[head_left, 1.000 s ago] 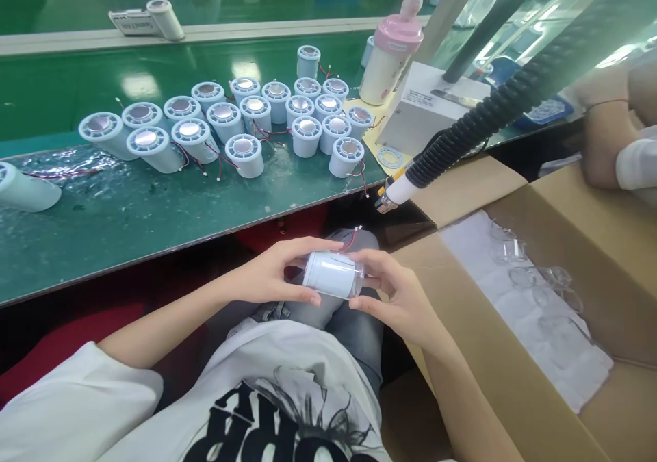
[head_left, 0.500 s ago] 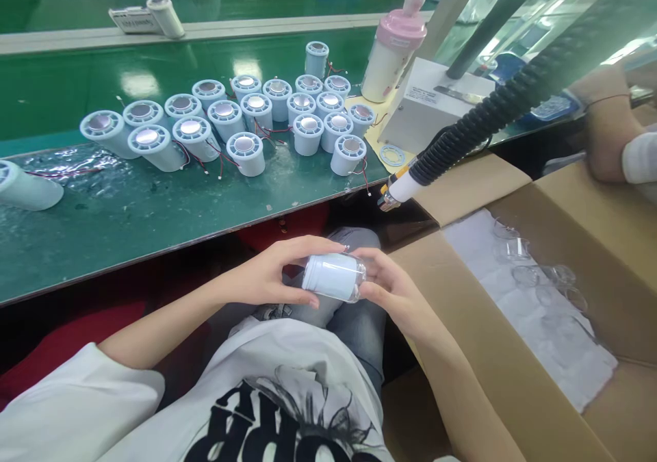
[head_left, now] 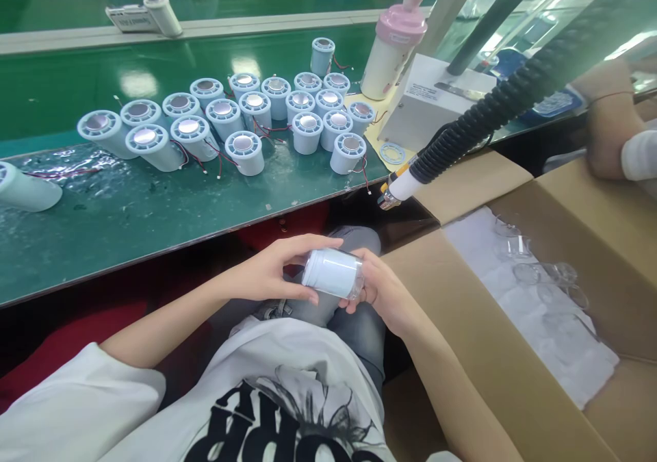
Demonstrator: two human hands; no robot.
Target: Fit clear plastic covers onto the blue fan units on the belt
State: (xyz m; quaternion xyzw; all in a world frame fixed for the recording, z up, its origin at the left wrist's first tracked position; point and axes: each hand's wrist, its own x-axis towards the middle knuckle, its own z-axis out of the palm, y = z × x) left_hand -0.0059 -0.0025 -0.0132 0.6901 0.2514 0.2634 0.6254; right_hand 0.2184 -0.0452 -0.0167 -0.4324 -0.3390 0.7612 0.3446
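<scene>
Above my lap, a light blue cylindrical housing lies on its side inside a clear plastic cup. My left hand grips the housing's left end between thumb and fingers. At the other end, my right hand is closed against the bottom of the clear cup, its fingers curled under it. On the green bench, several similar light blue housings stand upright with silver discs on top and thin red and black wires. One more housing lies on its side at the far left.
An open cardboard box at my right holds several clear cups on white sheeting. A black coiled hose slants down beside a white stand. A pink-lidded bottle stands behind. Another person's arm shows at right.
My right hand's fingers have shifted from the cup's sides to curl round and under its end. The housing and my left hand stay nearly in place.
</scene>
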